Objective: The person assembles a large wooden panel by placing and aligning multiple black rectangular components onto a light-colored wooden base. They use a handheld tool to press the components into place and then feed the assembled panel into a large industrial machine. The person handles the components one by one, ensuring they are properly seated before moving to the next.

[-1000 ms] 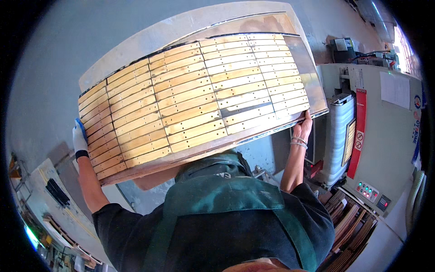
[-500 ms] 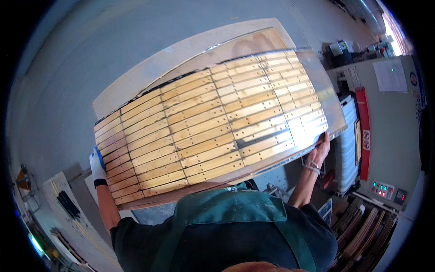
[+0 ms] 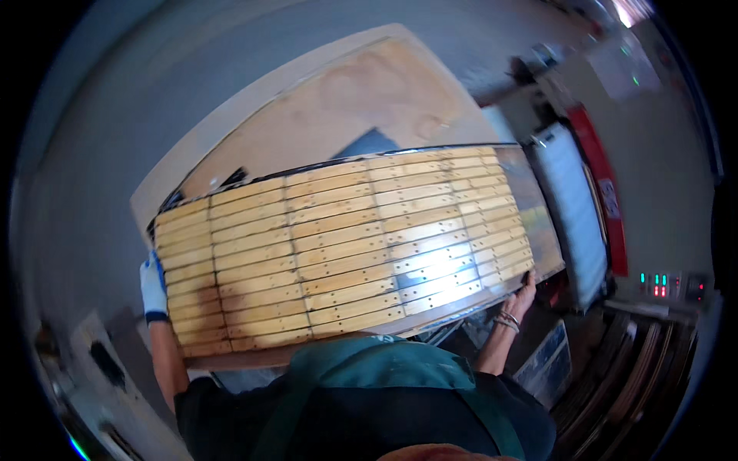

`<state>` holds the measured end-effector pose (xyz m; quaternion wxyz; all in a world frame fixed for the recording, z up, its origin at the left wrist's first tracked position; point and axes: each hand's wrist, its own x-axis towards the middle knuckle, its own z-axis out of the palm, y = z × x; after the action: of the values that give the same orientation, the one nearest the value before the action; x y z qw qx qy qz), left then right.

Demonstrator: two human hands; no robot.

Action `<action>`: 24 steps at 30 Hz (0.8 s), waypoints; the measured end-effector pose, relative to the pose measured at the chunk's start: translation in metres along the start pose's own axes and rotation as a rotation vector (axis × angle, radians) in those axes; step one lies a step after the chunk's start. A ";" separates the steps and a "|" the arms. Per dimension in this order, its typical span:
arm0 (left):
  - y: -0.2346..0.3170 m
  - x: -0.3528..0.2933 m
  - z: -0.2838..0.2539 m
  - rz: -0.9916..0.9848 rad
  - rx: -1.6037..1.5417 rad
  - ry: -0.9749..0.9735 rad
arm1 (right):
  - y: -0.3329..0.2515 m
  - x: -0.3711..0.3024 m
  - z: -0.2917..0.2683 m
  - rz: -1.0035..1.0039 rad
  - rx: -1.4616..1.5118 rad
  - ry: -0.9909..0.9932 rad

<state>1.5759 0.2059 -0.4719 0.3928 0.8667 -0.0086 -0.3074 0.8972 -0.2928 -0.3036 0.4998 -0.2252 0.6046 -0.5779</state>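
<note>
A wide board carrying rows of pale wooden slats (image 3: 338,246) spans the space in front of my body. The slats have small dark holes, and a glossy patch of light lies on the right half. My left hand (image 3: 154,286), in a white and blue glove, grips the board's left edge; its fingertips are partly hidden. At the near right corner my right hand (image 3: 521,298), bare and with bracelets at the wrist, is closed on the edge, its fingers partly underneath. Beyond the board's far edge shows a stained tan sheet on a worktable (image 3: 361,84).
On the right stands a grey machine (image 3: 653,169) with a red strip (image 3: 603,192), a pale roller (image 3: 573,223) and lit buttons. Below it, several thin boards (image 3: 626,376) stand stacked on edge. A light panel (image 3: 108,361) lies low at the left.
The slatted board has come nearer to my body and turned slightly, with both hands still on it. More of the tan sheet behind it shows. The view has shifted.
</note>
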 end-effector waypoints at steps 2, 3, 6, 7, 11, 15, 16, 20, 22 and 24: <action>0.026 -0.026 0.019 -0.019 -0.356 0.154 | 0.002 -0.006 0.003 -0.026 0.069 0.047; -0.007 -0.009 0.006 -0.008 -0.341 0.003 | 0.005 0.006 -0.006 -0.038 0.111 0.026; -0.040 -0.004 -0.007 0.266 0.446 0.122 | 0.011 0.008 0.013 -0.046 0.189 -0.028; 0.000 -0.017 0.016 0.197 0.081 0.103 | 0.009 0.003 0.007 -0.056 0.224 -0.004; -0.055 0.008 0.015 0.142 -0.200 0.163 | 0.014 0.013 0.007 -0.140 0.210 -0.030; -0.021 -0.005 0.016 0.132 -0.125 0.030 | 0.019 0.025 -0.002 -0.142 0.249 -0.047; -0.016 -0.012 0.019 0.141 -0.405 -0.006 | 0.019 0.025 0.003 -0.143 0.248 -0.049; -0.010 -0.020 0.000 0.144 -0.279 0.006 | 0.023 0.027 0.010 -0.119 0.172 -0.026; -0.027 -0.007 0.000 0.112 -0.445 -0.043 | 0.023 0.026 0.005 -0.117 0.183 -0.101; 0.015 -0.031 0.006 0.065 -0.604 -0.104 | 0.026 0.002 0.005 -0.116 -0.001 0.039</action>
<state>1.5508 0.1994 -0.4487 0.6413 0.6931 0.0353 -0.3272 0.9088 -0.2911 -0.3278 0.4534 -0.2487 0.6003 -0.6101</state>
